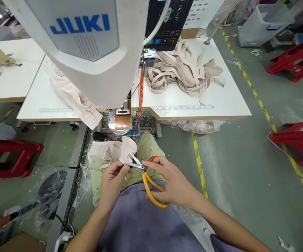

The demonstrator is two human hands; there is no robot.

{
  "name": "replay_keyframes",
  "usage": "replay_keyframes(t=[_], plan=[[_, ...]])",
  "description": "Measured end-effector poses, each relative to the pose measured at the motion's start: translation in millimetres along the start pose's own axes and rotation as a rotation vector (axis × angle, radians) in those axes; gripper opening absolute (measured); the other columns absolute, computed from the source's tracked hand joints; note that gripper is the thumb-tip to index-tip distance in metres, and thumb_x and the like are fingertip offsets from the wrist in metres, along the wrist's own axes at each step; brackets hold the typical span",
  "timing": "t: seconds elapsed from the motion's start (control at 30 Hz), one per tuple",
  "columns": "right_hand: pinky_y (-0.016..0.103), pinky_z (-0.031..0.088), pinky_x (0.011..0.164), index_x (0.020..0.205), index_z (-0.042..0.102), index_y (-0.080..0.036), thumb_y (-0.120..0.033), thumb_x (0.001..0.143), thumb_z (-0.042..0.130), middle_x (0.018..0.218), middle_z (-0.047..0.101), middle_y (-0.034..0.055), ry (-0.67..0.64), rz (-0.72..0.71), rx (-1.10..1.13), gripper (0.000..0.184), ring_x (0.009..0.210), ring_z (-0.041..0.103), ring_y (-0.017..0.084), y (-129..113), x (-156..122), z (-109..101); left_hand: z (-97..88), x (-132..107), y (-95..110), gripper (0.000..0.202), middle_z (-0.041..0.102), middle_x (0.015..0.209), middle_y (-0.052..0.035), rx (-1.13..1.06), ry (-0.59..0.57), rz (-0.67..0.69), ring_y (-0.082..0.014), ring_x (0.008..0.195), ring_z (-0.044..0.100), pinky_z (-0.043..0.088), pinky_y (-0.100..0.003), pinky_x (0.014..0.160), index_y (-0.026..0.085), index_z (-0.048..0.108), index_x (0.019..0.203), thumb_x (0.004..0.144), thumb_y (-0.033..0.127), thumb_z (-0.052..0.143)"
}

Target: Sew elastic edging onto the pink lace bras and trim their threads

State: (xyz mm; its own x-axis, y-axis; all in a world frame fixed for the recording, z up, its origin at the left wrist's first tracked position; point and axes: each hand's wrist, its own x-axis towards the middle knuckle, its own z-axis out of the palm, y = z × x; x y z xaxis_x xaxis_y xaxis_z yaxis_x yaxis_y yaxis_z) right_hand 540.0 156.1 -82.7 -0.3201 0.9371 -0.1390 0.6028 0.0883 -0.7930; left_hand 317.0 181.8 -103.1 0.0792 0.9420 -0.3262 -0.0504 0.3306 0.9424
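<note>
Over my lap lies a pale pink bra [105,149] with a mesh part, its molded cup-like piece raised toward the scissors. My left hand [112,178] pinches an edge of it between thumb and fingers, close to the lower blade. In my right hand [173,180] are scissors [151,196] with one yellow and one red handle loop. Their blades are spread apart, pointing left, at the edge of the fabric. Whether the blades touch the cloth is hard to tell. What lies under my left fingertips is hidden.
A white JUKI sewing machine [88,45] stands right ahead, with its presser foot [122,111] above the plate. On the white table [227,98] lie a heap of beige straps [182,70] and pale fabric [70,91]. Red stools [9,157] and a plastic bin [264,26] stand around.
</note>
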Motion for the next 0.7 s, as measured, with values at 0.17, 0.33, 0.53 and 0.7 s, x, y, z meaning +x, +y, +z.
replay_keyframes(t=[0.17,0.33,0.53,0.7], plan=[[0.043,0.053,0.09,0.14,0.053,-0.035,-0.035,0.065,0.082,0.119,0.055,0.0071,0.001,0.013,0.016,0.08,0.107,0.059,0.028,2,3,-1,-1.0,2,-5,0.021,0.065,0.075,-0.0006,0.049,0.016,0.021,-0.0139,0.072,0.055,0.041,-0.022,0.065,0.019,0.073,0.089,0.085,0.039,0.072],[0.042,0.053,0.089,0.132,0.061,-0.031,-0.044,0.064,0.085,0.116,0.056,0.0072,0.03,0.045,0.086,0.073,0.104,0.06,0.026,1,16,6,1.9,2,-4,0.019,0.065,0.077,-0.0013,0.163,-0.005,0.064,-0.0146,0.072,0.055,0.041,-0.023,0.066,0.019,0.073,0.089,0.087,0.037,0.068],[0.038,0.053,0.084,0.131,0.062,-0.03,-0.044,0.064,0.086,0.113,0.057,0.0066,0.059,0.028,0.167,0.073,0.095,0.061,0.023,6,23,17,-1.1,1,-3,0.018,0.064,0.076,-0.0019,0.222,0.025,0.104,-0.0161,0.073,0.057,0.043,-0.024,0.067,0.019,0.075,0.091,0.087,0.035,0.068],[0.038,0.054,0.081,0.129,0.064,-0.031,-0.047,0.063,0.086,0.112,0.058,0.0064,0.057,0.07,0.147,0.071,0.091,0.061,0.023,12,19,18,-1.7,1,-7,0.017,0.064,0.073,-0.0008,0.21,0.088,0.103,-0.0152,0.071,0.056,0.043,-0.023,0.065,0.019,0.074,0.089,0.086,0.036,0.069]])
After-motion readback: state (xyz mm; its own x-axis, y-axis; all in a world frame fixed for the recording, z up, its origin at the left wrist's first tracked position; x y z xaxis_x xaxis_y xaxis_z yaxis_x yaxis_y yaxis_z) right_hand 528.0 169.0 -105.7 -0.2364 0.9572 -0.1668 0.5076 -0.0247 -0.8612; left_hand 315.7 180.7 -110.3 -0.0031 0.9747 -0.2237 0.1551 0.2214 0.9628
